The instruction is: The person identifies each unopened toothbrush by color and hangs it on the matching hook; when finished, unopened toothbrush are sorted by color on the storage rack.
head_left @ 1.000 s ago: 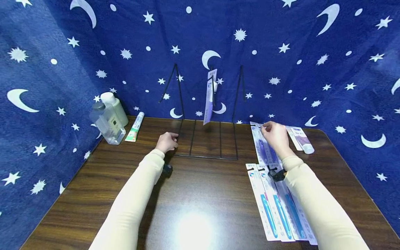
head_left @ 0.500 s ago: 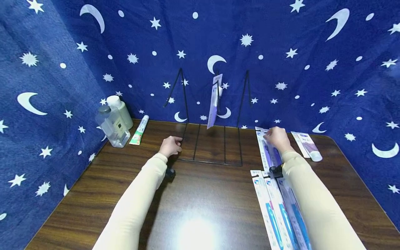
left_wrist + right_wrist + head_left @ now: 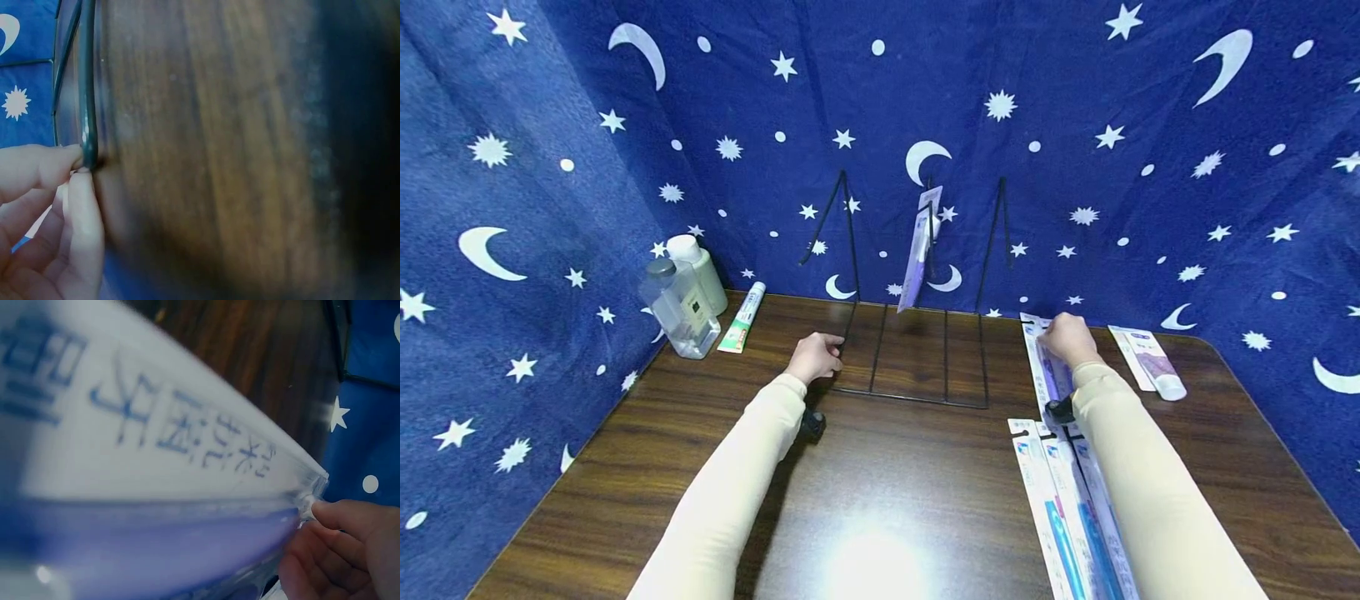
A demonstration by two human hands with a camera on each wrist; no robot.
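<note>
My left hand pinches the front left part of a black wire display rack; in the left wrist view, thumb and finger meet on its bar. A packaged purple toothbrush hangs from the rack's middle hook. To the right, my right hand is at the upper part of the purple toothbrush packs lying on the table. In the right wrist view, thumb and fingers pinch the clear plastic edge of one packaged toothbrush. My hand and sleeve partly hide these packs.
Several packaged blue toothbrushes lie in front of the purple ones. A toothpaste tube in packaging lies at the right. A green-and-white toothpaste tube, a clear bottle and a white-capped bottle are at the left. A starry blue cloth hangs behind.
The head view has shifted, so the scene sits lower and farther right. My right hand has moved slightly left over the purple packs. My left hand stays at the rack.
</note>
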